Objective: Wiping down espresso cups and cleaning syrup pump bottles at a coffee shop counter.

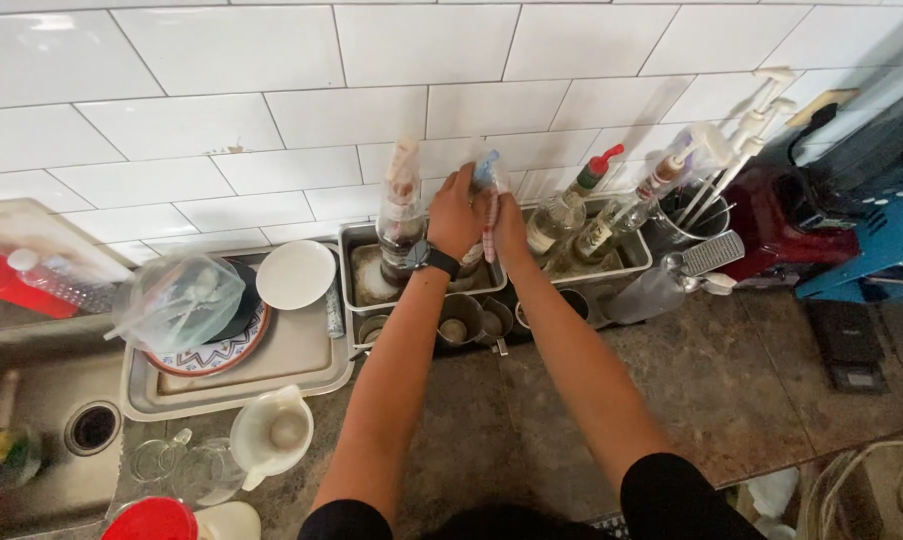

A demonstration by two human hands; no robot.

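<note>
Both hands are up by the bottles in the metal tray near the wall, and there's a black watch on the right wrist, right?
Almost. The watch is on the left wrist, not the right. The head view shows it on the arm with the left hand, while the right hand has a bare wrist. The rest holds: both hands are up by the bottles in the metal tray near the wall.
</note>
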